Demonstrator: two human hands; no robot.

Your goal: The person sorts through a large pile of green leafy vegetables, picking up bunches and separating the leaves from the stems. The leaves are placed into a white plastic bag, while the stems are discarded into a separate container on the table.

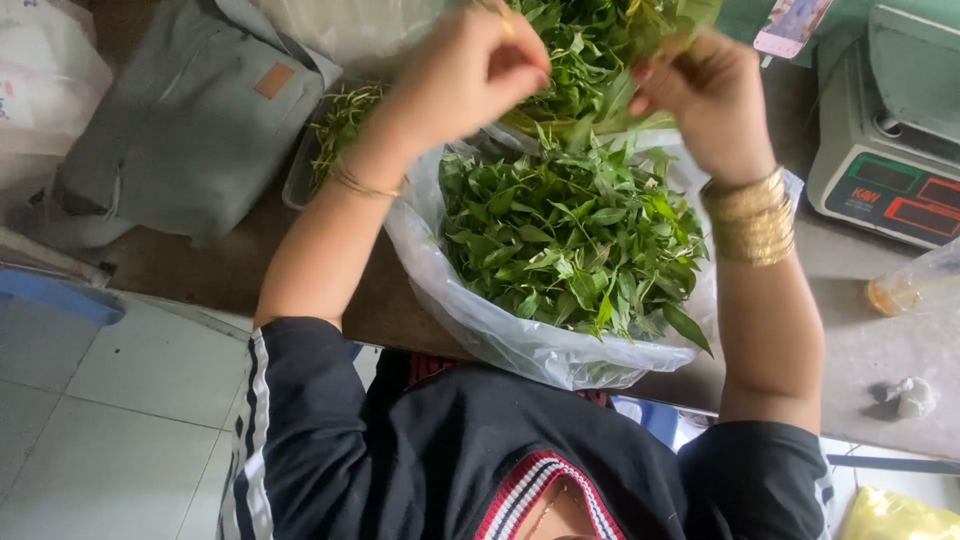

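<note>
Both hands are raised over the bench [230, 265], working a bunch of leafy stems [590, 50]. The left hand [465, 75] has its grip closed, fingers pinched together on the stems at the bunch's left side. The right hand [705, 90] is likewise pinched shut on the stems at the right side. Just below them a clear plastic bag [500, 335] lies open on the bench, full of picked green leaves [570, 240]. A tray [300, 170] with stems sits left of the bag, beside a grey bag [190, 120]. A scale [890, 150] stands at the right.
</note>
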